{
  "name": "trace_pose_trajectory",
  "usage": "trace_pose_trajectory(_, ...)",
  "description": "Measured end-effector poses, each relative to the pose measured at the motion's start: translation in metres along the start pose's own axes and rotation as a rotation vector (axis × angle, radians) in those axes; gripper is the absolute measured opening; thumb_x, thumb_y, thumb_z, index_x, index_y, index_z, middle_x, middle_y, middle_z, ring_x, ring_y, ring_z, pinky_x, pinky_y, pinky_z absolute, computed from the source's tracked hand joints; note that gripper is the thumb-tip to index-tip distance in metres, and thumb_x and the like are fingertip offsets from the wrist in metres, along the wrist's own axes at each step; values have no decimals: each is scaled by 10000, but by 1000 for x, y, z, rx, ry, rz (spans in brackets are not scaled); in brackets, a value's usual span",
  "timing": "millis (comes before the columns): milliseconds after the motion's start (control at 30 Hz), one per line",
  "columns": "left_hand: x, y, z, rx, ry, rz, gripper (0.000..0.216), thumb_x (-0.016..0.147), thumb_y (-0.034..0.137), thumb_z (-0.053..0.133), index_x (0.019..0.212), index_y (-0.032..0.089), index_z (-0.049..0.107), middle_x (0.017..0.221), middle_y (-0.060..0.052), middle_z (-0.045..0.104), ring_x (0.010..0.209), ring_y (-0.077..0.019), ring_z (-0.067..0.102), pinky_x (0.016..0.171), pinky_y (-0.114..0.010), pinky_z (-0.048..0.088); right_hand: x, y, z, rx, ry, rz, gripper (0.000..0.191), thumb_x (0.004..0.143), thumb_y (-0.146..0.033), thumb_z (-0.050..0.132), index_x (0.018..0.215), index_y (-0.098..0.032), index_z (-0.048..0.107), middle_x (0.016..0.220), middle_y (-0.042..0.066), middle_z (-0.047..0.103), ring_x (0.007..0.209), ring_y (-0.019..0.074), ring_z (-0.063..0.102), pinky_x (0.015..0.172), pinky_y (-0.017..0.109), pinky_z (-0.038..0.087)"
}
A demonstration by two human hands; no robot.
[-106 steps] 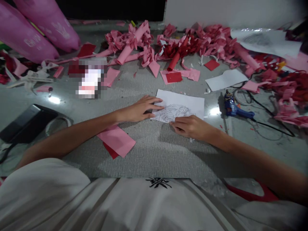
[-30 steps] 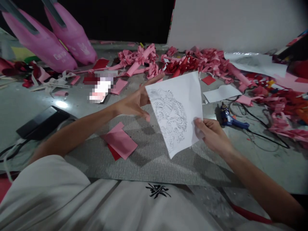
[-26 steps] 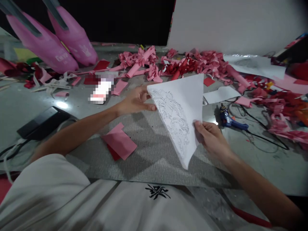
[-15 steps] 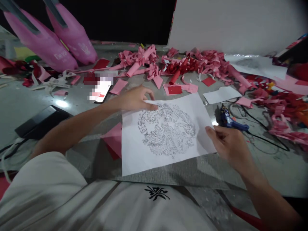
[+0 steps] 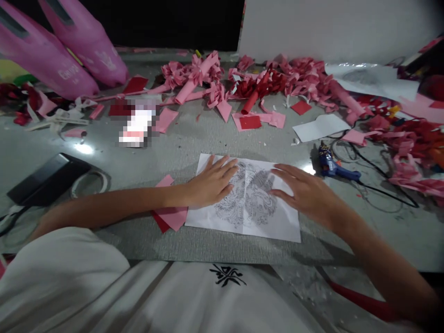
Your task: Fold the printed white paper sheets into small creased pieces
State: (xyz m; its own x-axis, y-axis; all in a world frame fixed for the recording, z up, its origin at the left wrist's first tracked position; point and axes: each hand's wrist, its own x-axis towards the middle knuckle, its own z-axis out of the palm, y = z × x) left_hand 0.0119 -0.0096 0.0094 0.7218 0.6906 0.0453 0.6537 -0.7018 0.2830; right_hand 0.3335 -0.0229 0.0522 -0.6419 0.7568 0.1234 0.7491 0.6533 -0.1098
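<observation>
A white sheet (image 5: 263, 221) with a round, finely drawn black pattern lies unfolded on the grey mat (image 5: 215, 243), a crease running down its middle. My left hand (image 5: 211, 181) lies flat on the sheet's left half, fingers stretched out. My right hand (image 5: 302, 192) presses flat on the right half, fingers spread. Neither hand holds anything. Pink and red paper pieces (image 5: 169, 216) poke out from under my left wrist and the sheet's left edge.
A blue glue gun (image 5: 333, 163) with a black cord lies right of the sheet. Heaps of pink and red paper scraps (image 5: 277, 83) cover the far side. A black box (image 5: 45, 178) and a tape ring (image 5: 89, 184) sit left. Two pink bags (image 5: 65, 55) stand far left.
The folded sheet was lifted, opened out in the air, then laid down on the mat. Both hands let go of its edges and now press flat on it.
</observation>
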Motion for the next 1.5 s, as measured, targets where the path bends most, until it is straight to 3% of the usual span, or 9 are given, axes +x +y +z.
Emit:
trace_pose_trajectory(33,0,-1,-1,1,7,5,568,1126,406,319,1632,154,365,1756,-177,276,1657,-394,170,1314,-677,131,11,6,8,77,-45,-141,648,1075,-596,462,1530,-140,528,1563,222,571,1415,381,592,1120,565,541)
trace_pose_trajectory(100,0,-3,-1,10,21,8,584,1121,428,339,1637,156,355,1748,-189,288,1651,-414,177,1307,-697,125,29,15,25,158,-92,-274,909,1011,-688,540,1689,-145,273,1699,213,393,1563,380,413,1253,591,414)
trace_pose_trajectory(167,-1,-4,-2,20,21,7,601,1116,416,355,1664,174,310,1735,-194,315,1644,-416,204,1305,-707,113,38,18,36,180,-119,-321,1067,973,-726,578,1731,-168,77,1757,194,268,1621,375,290,1311,605,312)
trace_pose_trajectory(267,-1,-5,-2,27,15,19,620,1105,390,373,1678,171,281,1732,-204,313,1645,-412,203,1313,-696,96,44,15,40,176,-138,-348,1118,971,-730,583,1732,-187,-31,1780,181,187,1640,366,231,1332,599,261)
trace_pose_trajectory(367,3,-6,-2,22,10,75,624,1093,343,373,1667,117,283,1757,-202,253,1666,-370,148,1348,-619,89,46,14,40,188,-142,-362,1136,963,-728,599,1732,-188,-40,1781,180,166,1637,376,230,1332,603,255)
trace_pose_trajectory(500,8,-5,-2,8,0,114,653,1060,302,399,1651,54,279,1739,-231,283,1658,-347,200,1363,-544,137,47,16,43,213,-135,-361,1143,954,-725,612,1734,-199,-36,1786,155,151,1635,386,227,1329,603,266)
trace_pose_trajectory(833,11,-3,-2,-41,29,70,641,1035,305,447,1631,125,292,1751,-201,275,1652,-367,213,1345,-580,176,47,14,49,206,-121,-347,1142,961,-718,603,1733,-157,-23,1782,193,139,1639,390,219,1325,605,267)
trace_pose_trajectory(1067,12,-1,-1,-43,15,41,654,1000,265,481,1607,96,306,1743,-222,277,1640,-388,232,1343,-588,168,44,2,52,196,-87,-288,1125,974,-709,583,1727,-89,21,1771,245,152,1639,406,214,1320,606,280)
trace_pose_trajectory(1500,13,-2,-2,-35,4,41,686,990,244,499,1624,103,279,1732,-215,305,1641,-378,228,1336,-612,189,39,-9,53,212,-59,-232,1118,986,-728,545,1725,-79,14,1770,243,164,1640,415,203,1302,640,304)
